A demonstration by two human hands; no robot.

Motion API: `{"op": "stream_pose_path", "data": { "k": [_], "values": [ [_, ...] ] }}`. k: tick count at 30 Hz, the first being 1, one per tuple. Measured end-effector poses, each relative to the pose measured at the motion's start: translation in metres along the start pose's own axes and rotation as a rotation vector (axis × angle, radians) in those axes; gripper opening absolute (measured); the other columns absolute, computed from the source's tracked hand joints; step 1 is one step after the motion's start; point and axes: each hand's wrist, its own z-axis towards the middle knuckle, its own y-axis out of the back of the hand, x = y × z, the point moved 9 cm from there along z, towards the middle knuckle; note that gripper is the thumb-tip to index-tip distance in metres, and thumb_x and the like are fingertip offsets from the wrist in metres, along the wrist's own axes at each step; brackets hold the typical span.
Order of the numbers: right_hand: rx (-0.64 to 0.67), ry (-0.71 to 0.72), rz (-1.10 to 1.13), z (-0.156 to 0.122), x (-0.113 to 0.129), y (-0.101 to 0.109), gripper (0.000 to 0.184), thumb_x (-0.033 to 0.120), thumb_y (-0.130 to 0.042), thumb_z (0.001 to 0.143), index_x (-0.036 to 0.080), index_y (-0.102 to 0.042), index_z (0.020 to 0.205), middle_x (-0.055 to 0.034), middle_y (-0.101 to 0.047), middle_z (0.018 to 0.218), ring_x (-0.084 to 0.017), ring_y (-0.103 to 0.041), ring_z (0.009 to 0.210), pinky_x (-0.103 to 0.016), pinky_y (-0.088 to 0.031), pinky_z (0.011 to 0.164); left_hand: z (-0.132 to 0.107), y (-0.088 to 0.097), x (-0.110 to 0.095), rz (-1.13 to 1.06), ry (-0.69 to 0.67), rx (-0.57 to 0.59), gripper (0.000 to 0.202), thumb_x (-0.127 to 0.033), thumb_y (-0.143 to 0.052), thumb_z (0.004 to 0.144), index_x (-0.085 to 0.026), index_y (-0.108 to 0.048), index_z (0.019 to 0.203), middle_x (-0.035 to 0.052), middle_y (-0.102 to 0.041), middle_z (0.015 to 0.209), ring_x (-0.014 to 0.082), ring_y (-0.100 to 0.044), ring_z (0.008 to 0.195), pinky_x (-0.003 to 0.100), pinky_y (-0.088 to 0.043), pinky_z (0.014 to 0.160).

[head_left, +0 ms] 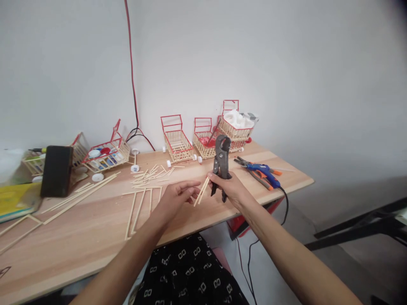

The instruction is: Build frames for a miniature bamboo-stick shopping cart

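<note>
My right hand (231, 186) is closed around a black hand cutter (221, 154), its hooked jaws pointing up. Thin wooden sticks (202, 191) are pinched at the thumb of that same hand and slant down to the left. Just left of them is my left hand (178, 199), its fingers loosely bent and apart; I cannot tell whether the fingertips touch the sticks. Below and left of this hand, a frame of joined sticks (139, 212) lies on the wooden table (95, 250). Short cut sticks (148, 176) are scattered behind it.
Small stick-built carts (178, 144) with red rims stand along the wall. A blue glue gun (265, 169) and orange-handled pliers (254, 171) lie at right, with a cable over the edge. Longer sticks (82, 195), a dark phone (57, 171) and a yellow packet (19, 199) are at left.
</note>
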Motion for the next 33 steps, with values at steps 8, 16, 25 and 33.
{"op": "stream_pose_path", "data": {
  "k": [8, 16, 25, 33],
  "values": [
    [-0.355, 0.03, 0.427, -0.024, -0.019, -0.017, 0.029, 0.041, -0.079, 0.064, 0.016, -0.067, 0.072, 0.0014, -0.062, 0.061, -0.012, -0.058, 0.058, -0.025, -0.048, 0.059, -0.031, -0.014, 0.008, -0.361, -0.213, -0.544, 0.04, -0.036, -0.074, 0.072, -0.016, -0.071, 0.107, 0.0059, -0.073, 0.091, 0.0177, -0.065, 0.09, 0.029, -0.047, 0.085],
    [-0.247, 0.059, 0.414, -0.041, -0.015, -0.037, 0.028, 0.043, -0.073, 0.074, 0.017, -0.065, 0.071, -0.0007, -0.064, 0.065, -0.015, -0.06, 0.064, -0.029, -0.049, 0.066, -0.014, 0.008, -0.002, -0.576, -0.17, -0.521, 0.032, -0.041, -0.08, 0.064, -0.011, -0.072, 0.074, 0.0016, -0.064, 0.063, 0.0094, -0.057, 0.061, 0.023, -0.045, 0.064],
    [-0.011, -0.004, 0.647, -0.05, -0.005, -0.056, 0.029, 0.044, -0.074, 0.073, 0.02, -0.059, 0.067, 0.0016, -0.053, 0.063, -0.014, -0.054, 0.061, -0.03, -0.05, 0.064, -0.01, -0.013, -0.01, -0.589, 0.007, -0.098, 0.033, -0.041, -0.077, 0.069, -0.009, -0.068, 0.071, 0.0014, -0.06, 0.059, 0.0105, -0.058, 0.056, 0.02, -0.039, 0.053],
    [-0.078, -0.076, 0.667, -0.055, -0.019, -0.051, 0.03, 0.042, -0.08, 0.066, 0.019, -0.061, 0.073, 0.0008, -0.057, 0.069, -0.013, -0.054, 0.065, -0.029, -0.05, 0.068, -0.01, -0.002, -0.017, -0.338, -0.026, -0.218, 0.028, -0.039, -0.07, 0.073, -0.011, -0.064, 0.074, 0.0013, -0.062, 0.059, 0.0083, -0.053, 0.051, 0.021, -0.036, 0.051]
  ]
}}
